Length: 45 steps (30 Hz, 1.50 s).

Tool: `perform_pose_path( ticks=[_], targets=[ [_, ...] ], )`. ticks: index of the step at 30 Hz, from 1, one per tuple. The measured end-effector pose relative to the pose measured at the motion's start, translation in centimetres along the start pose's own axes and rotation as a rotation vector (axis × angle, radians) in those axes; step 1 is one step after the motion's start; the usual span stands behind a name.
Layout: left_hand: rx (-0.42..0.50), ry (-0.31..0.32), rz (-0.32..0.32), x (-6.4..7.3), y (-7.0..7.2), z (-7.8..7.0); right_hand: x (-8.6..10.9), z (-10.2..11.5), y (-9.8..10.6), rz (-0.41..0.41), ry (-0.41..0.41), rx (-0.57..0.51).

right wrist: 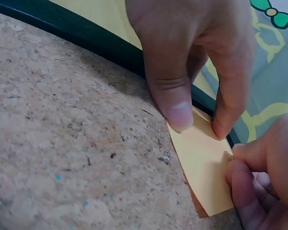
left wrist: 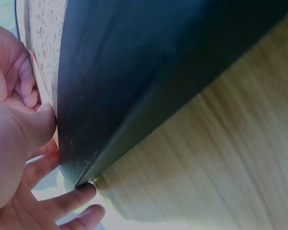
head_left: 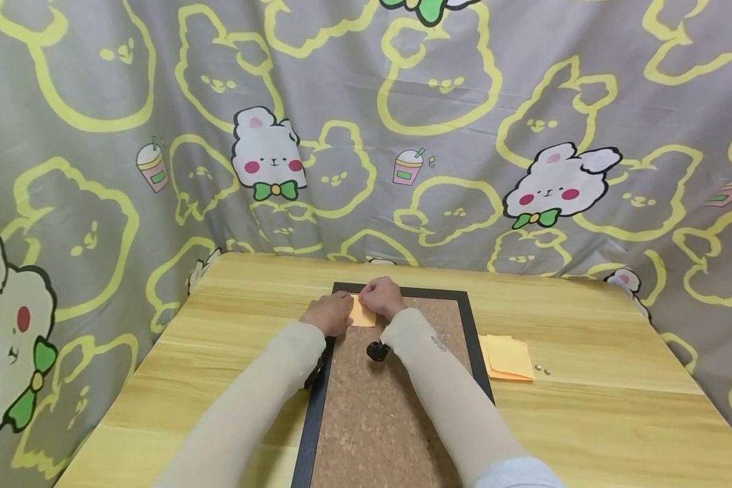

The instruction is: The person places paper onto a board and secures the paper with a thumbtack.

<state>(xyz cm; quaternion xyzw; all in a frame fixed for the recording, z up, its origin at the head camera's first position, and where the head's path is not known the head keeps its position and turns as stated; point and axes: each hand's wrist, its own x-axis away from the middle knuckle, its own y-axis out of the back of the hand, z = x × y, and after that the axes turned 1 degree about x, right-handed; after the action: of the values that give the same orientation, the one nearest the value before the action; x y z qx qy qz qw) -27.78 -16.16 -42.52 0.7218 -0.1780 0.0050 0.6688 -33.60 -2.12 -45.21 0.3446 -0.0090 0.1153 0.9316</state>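
Observation:
A framed cork board [head_left: 366,420] lies on the table, with an orange sticky note [head_left: 364,316] at its far left corner. My left hand [head_left: 329,314] reaches over the frame's left edge. In the right wrist view, its thumb and a finger press the note [right wrist: 201,163] against the cork. The left wrist view shows other left fingers [left wrist: 79,196] spread by the frame's corner. My right hand [head_left: 383,296] is at the note's far edge. Its thumb and forefinger pinch a tiny metallic thumbtack [right wrist: 231,157], mostly hidden by the fingertips.
Right of the board lies a stack of orange sticky notes [head_left: 509,358], with two small metallic tacks [head_left: 543,369] beside it. The wooden table [head_left: 610,420] extends on both sides. A patterned curtain [head_left: 354,95] hangs behind it and along its sides.

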Motion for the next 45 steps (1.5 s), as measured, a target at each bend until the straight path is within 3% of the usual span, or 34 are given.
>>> perform_pose_path(
  ticks=[11, 17, 21, 28, 45],
  targets=[
    [0.029, -0.007, -0.004, 0.0, 0.0, 0.2, -0.1, -0.1, 0.3, 0.050, 0.016, -0.029],
    [0.020, -0.003, 0.005, 0.0, 0.1, 0.0, -0.3, 0.1, 0.6, 0.113, -0.027, -0.063],
    [0.015, -0.004, 0.015, 0.0, 0.0, 0.0, -0.2, 0.5, 0.6, 0.113, -0.041, -0.013],
    [0.010, -0.007, -0.006, 0.0, 0.0, 0.0, 0.0, 1.7, 0.6, 0.084, -0.020, 0.169],
    [0.014, 0.006, -0.001, 0.0, 0.0, -0.2, -0.1, 1.6, 0.8, 0.080, -0.048, 0.147]
  ],
)
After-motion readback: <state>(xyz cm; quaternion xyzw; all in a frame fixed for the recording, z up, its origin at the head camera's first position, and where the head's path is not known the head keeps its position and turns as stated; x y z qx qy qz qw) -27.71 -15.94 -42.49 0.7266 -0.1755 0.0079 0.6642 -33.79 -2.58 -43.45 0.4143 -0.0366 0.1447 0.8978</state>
